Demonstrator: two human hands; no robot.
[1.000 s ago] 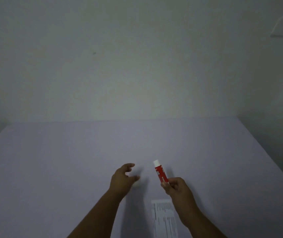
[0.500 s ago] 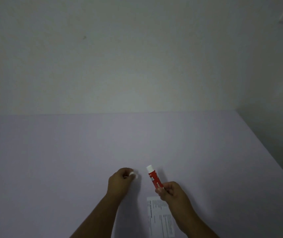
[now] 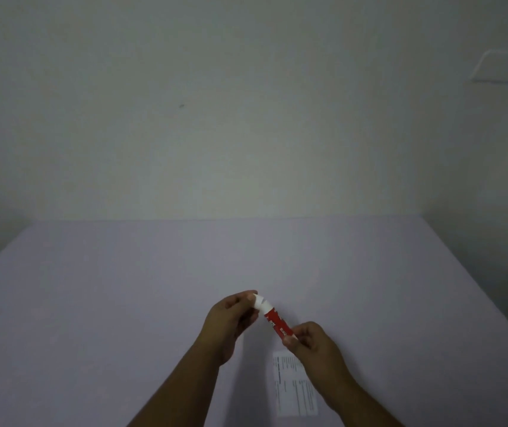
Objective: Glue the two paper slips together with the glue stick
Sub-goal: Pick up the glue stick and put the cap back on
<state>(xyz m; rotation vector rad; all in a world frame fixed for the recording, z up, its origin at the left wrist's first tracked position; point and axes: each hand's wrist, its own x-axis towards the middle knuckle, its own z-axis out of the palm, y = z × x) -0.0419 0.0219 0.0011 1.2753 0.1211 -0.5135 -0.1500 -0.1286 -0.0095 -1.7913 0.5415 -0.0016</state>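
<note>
Above the tabletop (image 3: 123, 303), the right hand (image 3: 311, 343) pinches the glue stick (image 3: 277, 325) by its base; the left hand (image 3: 231, 315) clamps the white cap (image 3: 259, 303). One printed slip (image 3: 292, 386) lies below, light and flimsy, best pinned flat.

The left hand (image 3: 228, 322) is now at the white cap (image 3: 260, 302) of the glue stick (image 3: 277, 323), pinching it, no longer apart.

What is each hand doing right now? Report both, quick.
Left hand: pinching the white cap at the glue stick's tip.
Right hand: closed on the glue stick's base.
</note>
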